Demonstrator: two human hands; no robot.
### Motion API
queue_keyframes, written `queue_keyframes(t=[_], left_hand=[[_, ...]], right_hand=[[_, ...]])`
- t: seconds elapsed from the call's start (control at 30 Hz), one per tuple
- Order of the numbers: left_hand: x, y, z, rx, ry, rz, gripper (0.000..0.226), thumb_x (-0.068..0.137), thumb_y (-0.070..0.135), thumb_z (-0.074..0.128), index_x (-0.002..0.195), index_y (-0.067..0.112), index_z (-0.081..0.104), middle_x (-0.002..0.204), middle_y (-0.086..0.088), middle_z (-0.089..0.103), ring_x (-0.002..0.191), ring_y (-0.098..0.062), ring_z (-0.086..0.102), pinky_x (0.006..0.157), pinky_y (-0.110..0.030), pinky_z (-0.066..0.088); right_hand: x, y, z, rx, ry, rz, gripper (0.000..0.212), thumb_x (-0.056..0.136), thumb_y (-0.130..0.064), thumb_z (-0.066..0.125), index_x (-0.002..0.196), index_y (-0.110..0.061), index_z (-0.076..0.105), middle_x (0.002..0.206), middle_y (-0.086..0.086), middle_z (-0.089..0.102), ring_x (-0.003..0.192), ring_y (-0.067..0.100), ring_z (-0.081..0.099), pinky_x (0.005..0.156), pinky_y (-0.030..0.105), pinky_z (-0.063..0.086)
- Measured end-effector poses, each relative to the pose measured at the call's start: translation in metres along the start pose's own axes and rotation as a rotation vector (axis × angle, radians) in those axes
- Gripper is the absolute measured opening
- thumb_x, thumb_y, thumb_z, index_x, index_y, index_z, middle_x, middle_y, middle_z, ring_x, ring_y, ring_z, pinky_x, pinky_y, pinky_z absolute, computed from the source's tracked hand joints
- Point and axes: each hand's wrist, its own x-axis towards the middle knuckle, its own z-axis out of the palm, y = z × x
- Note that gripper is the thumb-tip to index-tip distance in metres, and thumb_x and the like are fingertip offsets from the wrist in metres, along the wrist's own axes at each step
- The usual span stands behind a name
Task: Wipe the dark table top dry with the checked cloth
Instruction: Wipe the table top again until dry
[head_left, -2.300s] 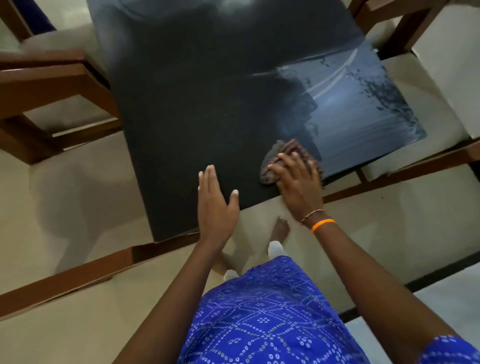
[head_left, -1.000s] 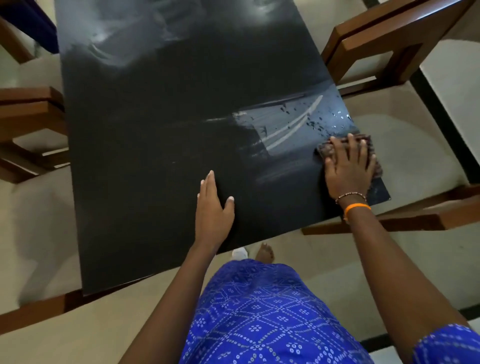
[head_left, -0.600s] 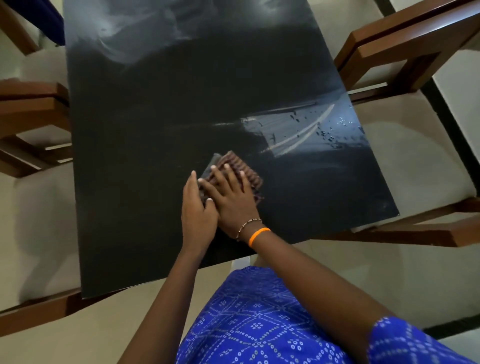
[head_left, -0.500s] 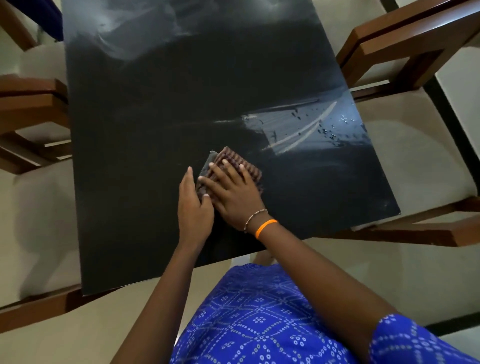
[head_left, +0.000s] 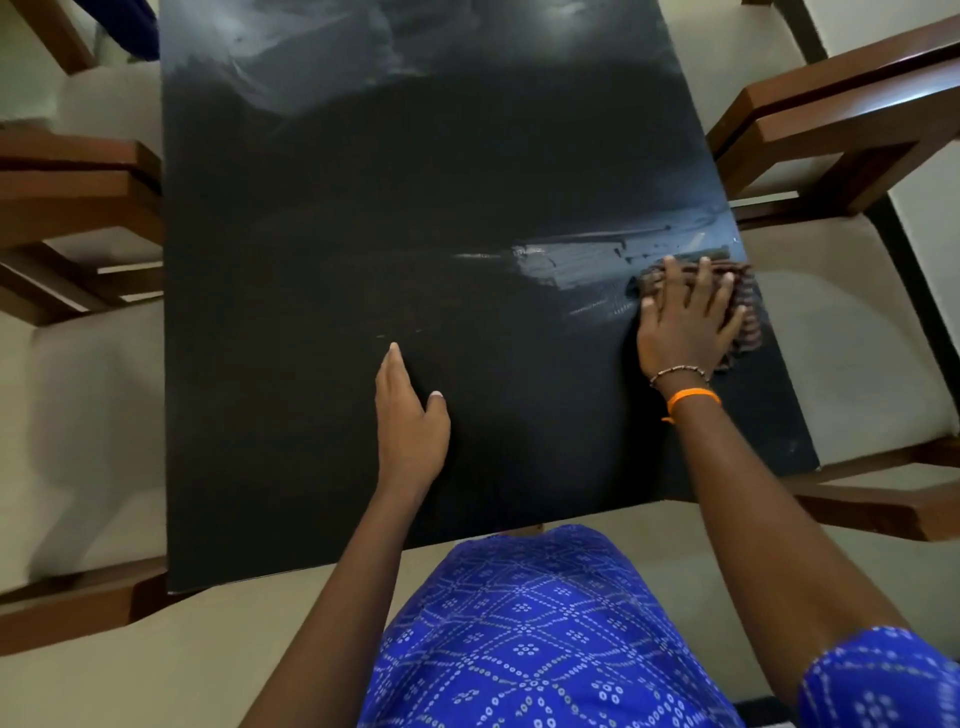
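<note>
The dark table top (head_left: 322, 270) fills the middle of the head view. My right hand (head_left: 685, 322) presses flat on the brown checked cloth (head_left: 748, 317) at the table's right edge, fingers spread over it. A pale wet streak (head_left: 582, 260) lies just left of the cloth, and a hazy sheen (head_left: 332, 47) covers the far end. My left hand (head_left: 410, 421) rests flat on the table near the front middle, fingers together, holding nothing.
Wooden chairs with pale cushions stand around the table: one at the far right (head_left: 852, 119), one at the near right (head_left: 857, 374), and one at the left (head_left: 72, 197). The pale floor (head_left: 234, 649) shows in front of the table.
My right hand has swept the cloth from beside my left hand across to the table's right edge. The wet patch there has shrunk. My left hand stays put.
</note>
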Motion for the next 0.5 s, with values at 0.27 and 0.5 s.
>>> queue_keyframes(t=[0.27,0.5], left_hand=[[0.011,-0.004,-0.030,-0.299,0.227,-0.072,0.052,0.096,0.027,0.041,0.145,0.022,0.022,0.151,0.002,0.025,0.136,-0.009,0.028,0.114,-0.037,0.028],[0.014,-0.016,-0.036,-0.282,0.333,-0.035,0.048,0.097,0.028,0.039,0.143,0.021,0.026,0.144,0.003,0.034,0.131,-0.007,0.034,0.108,-0.028,0.030]], right_hand=[[-0.098,-0.170,0.044,0.016,-0.249,-0.819,0.054,0.091,-0.039,0.041,0.143,-0.037,0.029,0.158,0.004,0.019,0.146,0.031,0.009,0.114,0.054,0.004],[-0.055,-0.231,0.047,-0.022,-0.299,-0.937,0.049,0.094,-0.036,0.036,0.143,-0.039,0.028,0.158,-0.001,0.018,0.146,0.026,0.010,0.116,0.051,0.007]])
